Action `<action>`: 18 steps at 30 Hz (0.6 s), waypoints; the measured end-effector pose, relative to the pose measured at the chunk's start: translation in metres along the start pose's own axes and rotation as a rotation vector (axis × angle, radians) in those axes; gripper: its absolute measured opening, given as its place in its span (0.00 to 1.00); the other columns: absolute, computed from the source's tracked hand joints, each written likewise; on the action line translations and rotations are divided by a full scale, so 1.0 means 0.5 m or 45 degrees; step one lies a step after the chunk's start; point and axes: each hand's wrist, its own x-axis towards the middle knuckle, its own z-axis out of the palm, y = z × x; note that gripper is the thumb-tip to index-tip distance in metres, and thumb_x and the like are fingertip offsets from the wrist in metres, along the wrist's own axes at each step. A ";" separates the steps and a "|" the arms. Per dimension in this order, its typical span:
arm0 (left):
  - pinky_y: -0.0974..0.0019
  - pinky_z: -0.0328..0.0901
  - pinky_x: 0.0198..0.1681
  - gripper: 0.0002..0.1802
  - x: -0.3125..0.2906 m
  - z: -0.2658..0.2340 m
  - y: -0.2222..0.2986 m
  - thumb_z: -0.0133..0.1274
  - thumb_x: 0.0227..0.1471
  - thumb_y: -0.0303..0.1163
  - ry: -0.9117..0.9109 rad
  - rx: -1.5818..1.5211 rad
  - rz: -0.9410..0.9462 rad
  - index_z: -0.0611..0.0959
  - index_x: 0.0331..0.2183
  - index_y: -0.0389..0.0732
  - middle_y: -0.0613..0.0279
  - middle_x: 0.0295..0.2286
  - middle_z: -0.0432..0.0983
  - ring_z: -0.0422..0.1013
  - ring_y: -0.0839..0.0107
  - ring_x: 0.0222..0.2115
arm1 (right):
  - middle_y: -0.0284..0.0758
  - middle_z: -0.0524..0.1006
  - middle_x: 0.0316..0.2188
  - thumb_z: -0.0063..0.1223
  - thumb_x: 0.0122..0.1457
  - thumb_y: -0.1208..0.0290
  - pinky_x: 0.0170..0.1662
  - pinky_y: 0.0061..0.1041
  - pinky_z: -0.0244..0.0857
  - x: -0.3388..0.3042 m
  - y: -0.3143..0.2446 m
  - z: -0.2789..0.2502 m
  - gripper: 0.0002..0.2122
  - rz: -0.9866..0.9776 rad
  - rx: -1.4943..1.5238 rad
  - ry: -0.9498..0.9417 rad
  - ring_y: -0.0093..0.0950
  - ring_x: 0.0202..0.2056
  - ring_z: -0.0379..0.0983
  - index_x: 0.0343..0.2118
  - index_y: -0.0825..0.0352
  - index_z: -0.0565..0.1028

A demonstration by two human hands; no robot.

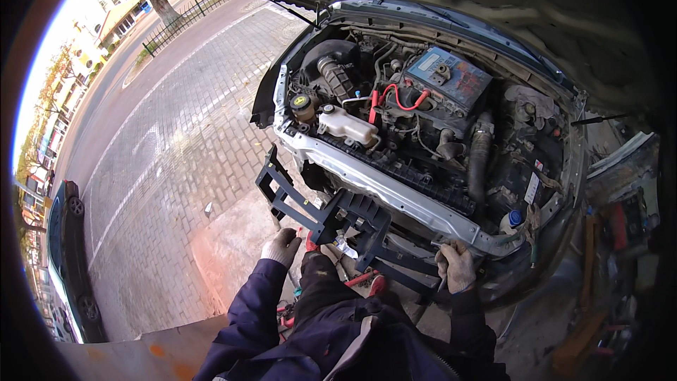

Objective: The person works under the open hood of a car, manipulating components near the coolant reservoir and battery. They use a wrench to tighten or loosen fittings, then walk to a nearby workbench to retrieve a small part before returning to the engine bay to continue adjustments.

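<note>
My left hand (281, 248), in a pale work glove, is closed beside the black plastic front panel frame (300, 201); what its fingers hold, if anything, is hidden. The frame hangs in front of the car's silver crossmember (381, 187), its left end sticking out past the car. At the frame's right side, just under the crossmember, my gloved right hand (458, 267) is closed around a thin metal tool (442, 284). Only a short piece of that tool shows, so its exact kind is unclear.
The engine bay lies open under the raised hood (486, 0). A blue-topped battery (451, 74) with a red clamp cable (402, 104) rests on the engine, near a white reservoir (347, 125). Red tools (360, 279) lie by my feet. Workshop clutter (620, 240) stands right.
</note>
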 end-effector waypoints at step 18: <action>0.46 0.73 0.56 0.25 0.835 -0.173 0.161 0.67 0.59 0.43 0.127 0.293 0.817 0.85 0.54 0.41 0.49 0.47 0.86 0.80 0.46 0.51 | 0.53 0.84 0.39 0.58 0.70 0.63 0.46 0.46 0.76 0.409 -0.194 0.558 0.14 -0.395 -1.430 -0.094 0.53 0.43 0.84 0.51 0.68 0.76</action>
